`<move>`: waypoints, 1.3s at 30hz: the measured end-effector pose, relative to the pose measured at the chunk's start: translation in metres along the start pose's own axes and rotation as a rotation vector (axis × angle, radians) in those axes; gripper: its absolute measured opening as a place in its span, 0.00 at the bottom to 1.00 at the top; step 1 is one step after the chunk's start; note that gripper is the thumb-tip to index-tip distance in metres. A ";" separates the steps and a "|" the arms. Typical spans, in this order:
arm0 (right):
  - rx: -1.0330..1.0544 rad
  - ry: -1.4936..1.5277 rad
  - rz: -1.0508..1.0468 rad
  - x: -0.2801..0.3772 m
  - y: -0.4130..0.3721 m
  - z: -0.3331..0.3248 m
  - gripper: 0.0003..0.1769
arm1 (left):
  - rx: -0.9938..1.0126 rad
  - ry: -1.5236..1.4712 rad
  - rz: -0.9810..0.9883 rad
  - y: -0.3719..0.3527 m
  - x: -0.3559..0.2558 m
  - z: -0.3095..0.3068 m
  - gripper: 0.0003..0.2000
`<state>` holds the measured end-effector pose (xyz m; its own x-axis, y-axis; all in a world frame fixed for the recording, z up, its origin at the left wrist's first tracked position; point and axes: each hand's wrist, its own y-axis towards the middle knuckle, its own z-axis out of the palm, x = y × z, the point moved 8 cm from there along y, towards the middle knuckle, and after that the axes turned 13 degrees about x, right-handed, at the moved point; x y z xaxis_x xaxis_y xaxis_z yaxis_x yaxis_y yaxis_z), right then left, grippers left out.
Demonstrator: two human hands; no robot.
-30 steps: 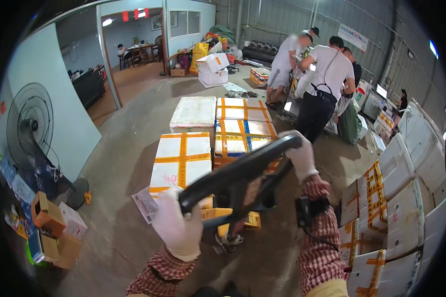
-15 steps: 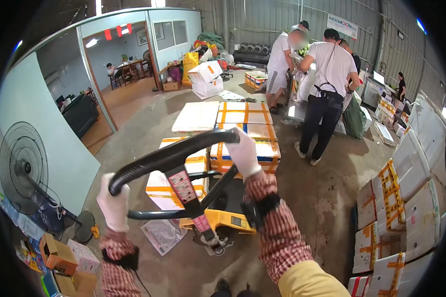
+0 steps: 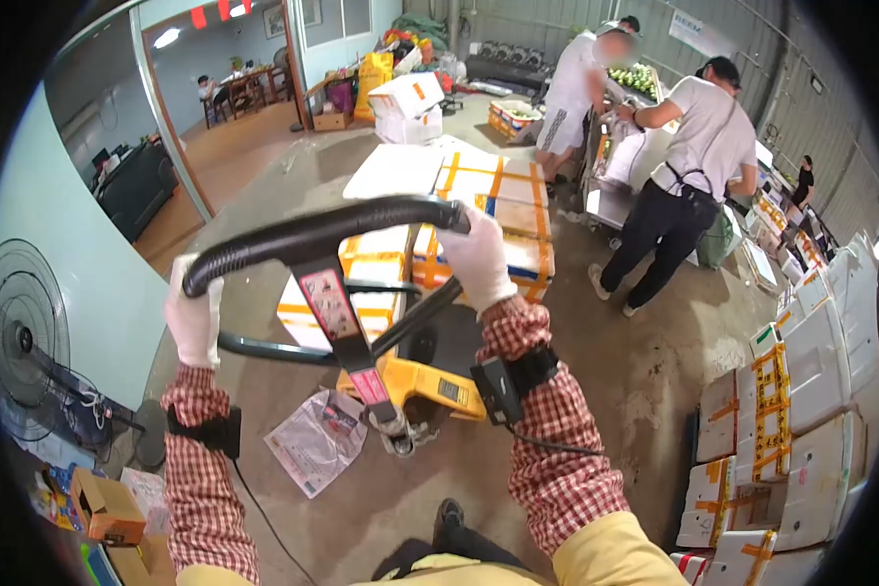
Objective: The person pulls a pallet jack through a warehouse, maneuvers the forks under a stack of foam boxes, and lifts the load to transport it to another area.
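Both my hands wear white gloves and grip the black looped handle point(image 3: 313, 239) of a yellow pallet jack point(image 3: 415, 381). My left hand point(image 3: 193, 317) holds the handle's left end, my right hand point(image 3: 477, 259) its right end. Beyond the handle, on the jack, lie several white foam boxes point(image 3: 493, 200) strapped with orange tape. A black band with a small device sits on each of my wrists, over red checked sleeves.
A standing fan point(image 3: 24, 342) and cardboard boxes point(image 3: 107, 508) are at my left. Taped foam boxes point(image 3: 801, 391) stack along the right. Two people point(image 3: 689, 166) stand at a table ahead right. A plastic-wrapped sheet point(image 3: 317, 439) lies on the concrete floor.
The handle has swung from tilted to nearly level and come closer to me. My view has dropped and shifted; both hands keep their grip on the handle.
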<state>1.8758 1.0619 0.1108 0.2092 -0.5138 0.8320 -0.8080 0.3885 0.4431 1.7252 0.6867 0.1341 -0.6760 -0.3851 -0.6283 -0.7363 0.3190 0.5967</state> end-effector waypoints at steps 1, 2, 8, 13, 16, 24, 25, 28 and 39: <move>-0.011 -0.017 -0.054 -0.008 0.004 0.000 0.19 | -0.003 -0.005 -0.016 0.002 0.004 0.005 0.13; 0.022 0.066 -0.046 -0.020 0.020 0.005 0.18 | -0.013 0.026 -0.011 0.011 0.003 0.008 0.13; 0.093 0.056 0.103 -0.032 0.076 0.014 0.13 | -0.005 -0.007 0.051 0.053 0.004 0.021 0.07; 0.043 -0.006 0.069 -0.041 0.091 0.000 0.09 | 0.054 0.025 0.122 0.066 -0.008 0.024 0.08; -0.014 -0.088 0.128 -0.013 0.055 0.004 0.09 | 0.143 -0.086 0.081 0.063 0.005 0.015 0.10; 0.269 0.167 0.128 0.057 -0.021 0.063 0.15 | 0.258 -0.188 0.012 0.042 0.043 -0.019 0.16; 0.291 0.123 0.057 0.061 -0.022 0.066 0.13 | 0.259 -0.196 0.015 0.043 0.044 -0.020 0.16; 0.227 0.060 0.069 0.054 -0.032 0.067 0.10 | 0.315 -0.359 -0.081 0.038 0.052 -0.017 0.19; 0.059 0.001 0.152 0.054 -0.112 0.067 0.05 | 0.291 -0.129 0.167 -0.033 0.021 -0.050 0.15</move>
<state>1.9408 0.9396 0.0840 0.0824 -0.4516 0.8884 -0.8612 0.4164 0.2916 1.7364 0.6249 0.1260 -0.7721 -0.2000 -0.6032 -0.5804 0.6085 0.5411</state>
